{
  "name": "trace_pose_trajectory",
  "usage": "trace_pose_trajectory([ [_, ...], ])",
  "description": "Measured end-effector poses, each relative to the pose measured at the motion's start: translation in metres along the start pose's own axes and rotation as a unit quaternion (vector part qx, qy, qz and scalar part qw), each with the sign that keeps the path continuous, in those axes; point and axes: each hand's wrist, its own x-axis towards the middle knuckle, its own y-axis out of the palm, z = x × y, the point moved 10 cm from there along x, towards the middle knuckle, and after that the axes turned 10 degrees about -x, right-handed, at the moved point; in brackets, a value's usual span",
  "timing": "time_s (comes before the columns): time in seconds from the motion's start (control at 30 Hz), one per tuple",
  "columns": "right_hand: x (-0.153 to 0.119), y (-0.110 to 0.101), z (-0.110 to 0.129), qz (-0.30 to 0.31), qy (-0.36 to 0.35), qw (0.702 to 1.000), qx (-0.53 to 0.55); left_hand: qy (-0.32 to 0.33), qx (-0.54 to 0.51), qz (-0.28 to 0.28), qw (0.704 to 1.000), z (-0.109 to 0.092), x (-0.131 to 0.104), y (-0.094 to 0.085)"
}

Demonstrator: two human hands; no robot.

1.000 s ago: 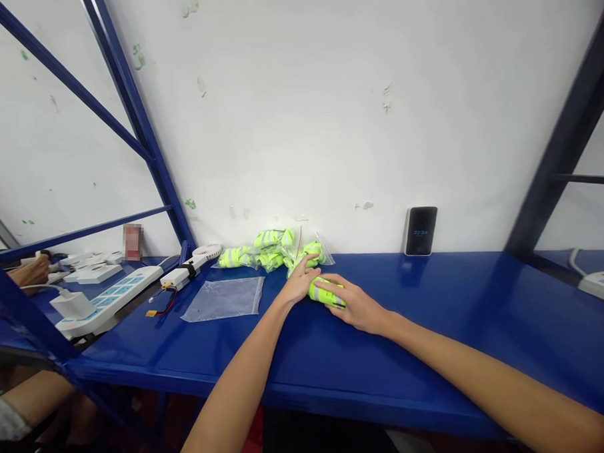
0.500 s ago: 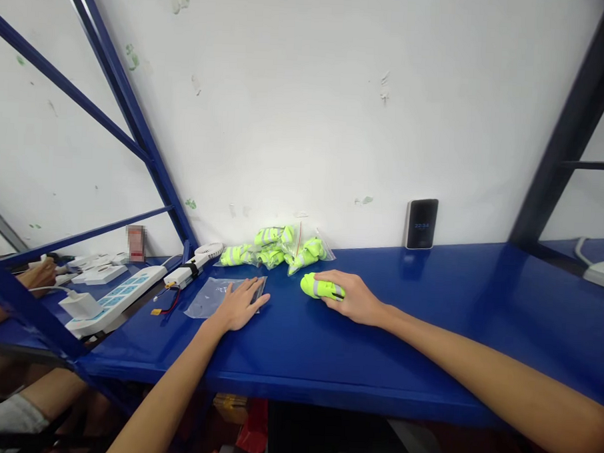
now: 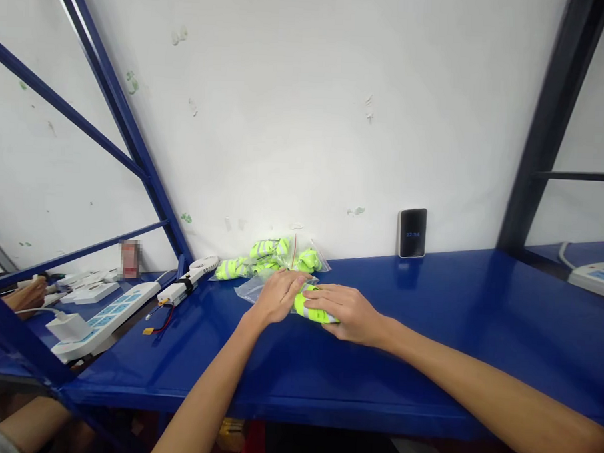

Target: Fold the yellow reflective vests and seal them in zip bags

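Observation:
My right hand (image 3: 352, 313) is wrapped round a rolled neon-yellow reflective vest (image 3: 308, 307) with silver stripes, low over the blue table. Against the roll's left end, my left hand (image 3: 282, 294) is closed on a clear plastic bag (image 3: 252, 288). Part of the bag shows left of that hand and a little beyond its fingertips; whether the roll's end is inside the bag's mouth is hidden. Just behind, against the wall, lie several bagged neon-yellow vests (image 3: 268, 253) in a heap.
A white device with a lit clock screen (image 3: 412, 233) leans on the wall. To the left are a small white fan (image 3: 203, 263), a battery pack with wires (image 3: 165, 314) and a power strip (image 3: 110, 318). A blue frame post (image 3: 130, 132) rises there; beyond it shows another person's hand (image 3: 29, 295).
My left hand, flat on the bag before, has closed on it and brought it right, up to the roll. The rolled vest in my right hand has moved slightly left and nearer.

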Motion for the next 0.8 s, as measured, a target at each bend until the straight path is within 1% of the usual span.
trace_pose_trajectory([
  [0.13, -0.002, 0.0, -0.003, 0.004, 0.005, 1.0, -0.009, -0.02, -0.052, 0.041, 0.998, 0.0, 0.006, 0.015],
  [0.27, -0.001, 0.006, -0.01, 0.017, 0.026, 0.998, -0.054, 0.0, -0.035, 0.079, 0.996, -0.007, 0.004, 0.034],
  [0.33, -0.002, 0.006, -0.012, 0.015, 0.04, 0.996, -0.077, -0.004, -0.032, 0.07, 0.997, -0.005, 0.005, 0.04],
  [0.43, -0.004, -0.001, -0.016, -0.022, 0.071, 0.994, -0.078, -0.027, -0.049, 0.034, 0.998, 0.004, 0.011, 0.044],
  [0.5, -0.005, -0.005, -0.017, -0.047, 0.077, 0.994, -0.058, -0.031, -0.072, 0.024, 0.997, 0.007, 0.015, 0.048],
  [0.6, -0.004, -0.001, -0.017, -0.061, 0.061, 0.996, -0.028, -0.037, -0.095, 0.034, 0.994, 0.01, 0.019, 0.057],
  [0.7, -0.005, 0.003, -0.014, -0.077, 0.038, 0.996, -0.029, -0.059, -0.086, 0.046, 0.993, 0.014, 0.019, 0.062],
  [0.77, -0.005, 0.005, -0.011, -0.06, 0.027, 0.998, -0.021, -0.064, -0.083, 0.056, 0.993, 0.015, 0.017, 0.061],
  [0.8, -0.006, 0.007, -0.01, -0.031, 0.031, 0.999, -0.004, -0.064, -0.088, 0.059, 0.992, 0.016, 0.014, 0.059],
])
